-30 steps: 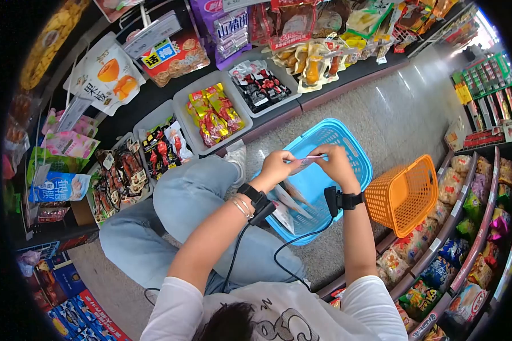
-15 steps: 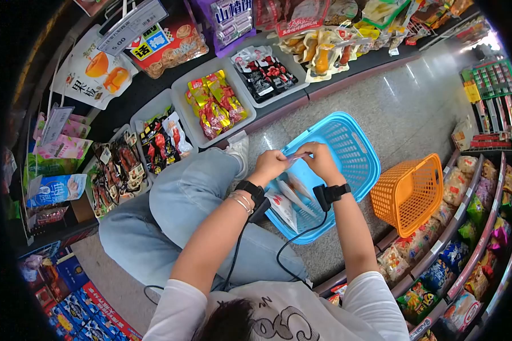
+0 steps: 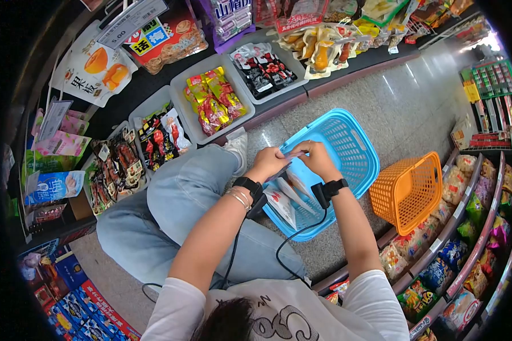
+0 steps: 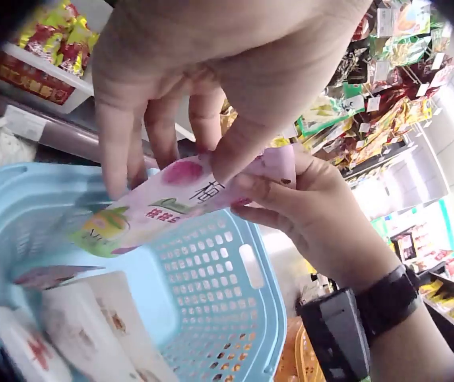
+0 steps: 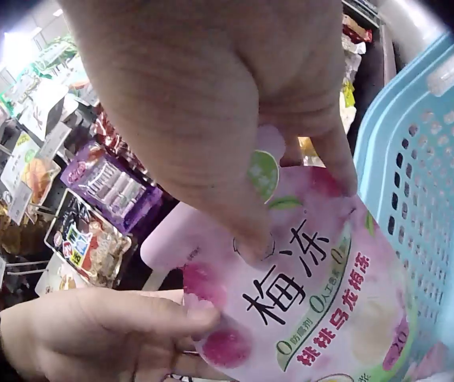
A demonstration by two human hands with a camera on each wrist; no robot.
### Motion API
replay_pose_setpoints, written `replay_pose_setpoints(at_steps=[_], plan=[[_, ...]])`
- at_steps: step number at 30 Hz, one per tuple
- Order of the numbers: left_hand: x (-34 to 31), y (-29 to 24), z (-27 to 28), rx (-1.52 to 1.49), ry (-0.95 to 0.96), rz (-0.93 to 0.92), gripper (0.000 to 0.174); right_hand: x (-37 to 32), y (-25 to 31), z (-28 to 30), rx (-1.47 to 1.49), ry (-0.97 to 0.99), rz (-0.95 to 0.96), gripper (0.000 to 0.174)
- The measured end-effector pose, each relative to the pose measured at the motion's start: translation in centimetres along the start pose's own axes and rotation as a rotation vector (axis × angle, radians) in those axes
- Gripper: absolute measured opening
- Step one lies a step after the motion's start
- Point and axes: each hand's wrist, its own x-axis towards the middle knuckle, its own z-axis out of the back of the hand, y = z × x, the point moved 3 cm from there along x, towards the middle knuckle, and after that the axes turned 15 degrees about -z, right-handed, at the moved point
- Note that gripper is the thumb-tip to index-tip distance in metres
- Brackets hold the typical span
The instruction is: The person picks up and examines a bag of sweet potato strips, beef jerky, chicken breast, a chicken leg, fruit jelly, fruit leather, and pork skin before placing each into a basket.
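A pink pouch with a green lower edge [image 4: 159, 203] is pinched between both hands above the blue basket [image 3: 365, 149]. In the head view the left hand [image 3: 269, 163] holds one side and the right hand [image 3: 318, 161] the other. The right wrist view shows the pouch's printed front [image 5: 298, 278] close up, the right hand [image 5: 227, 103] at its top with the thumb on the print, and the left hand [image 5: 108, 330] gripping its side edge. White packets [image 3: 280, 206] lie in the basket below the hands.
An orange basket [image 3: 407, 193] stands right of the blue one. Grey trays of small packs [image 3: 213, 108] line the shelf at upper left, with hanging snack bags [image 3: 227, 23] above. Curved shelves of bagged snacks [image 3: 455, 250] stand at lower right. The person's bent legs [image 3: 193, 187] are beside the basket.
Since a second ago, both hands and the pouch have shifted slightly, and the head view has turned a little. The pouch stays between the hands.
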Motion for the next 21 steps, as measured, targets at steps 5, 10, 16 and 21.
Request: replay_pose_setpoints(at_steps=[5, 10, 16, 21], plan=[[0.1, 2.0, -0.4, 0.135, 0.074, -0.03, 0.022, 0.9, -2.1, -2.5, -0.052, 0.132, -0.028, 0.016], [0.0, 2.2, -0.3, 0.045, 0.064, 0.052, 0.025, 1.6, -5.1, -5.0, -0.1, 0.238, -0.036, 0.019], [0.5, 3.0, -0.6, 0.033, 0.025, 0.082, 0.026, 2.7, -7.1, -7.3, -0.196, 0.313, -0.076, 0.02], [0.6, 2.6, -0.1, 0.055, 0.04, 0.108, 0.027, 3.4, -8.7, -7.8, -0.487, 0.373, -0.117, 0.018]])
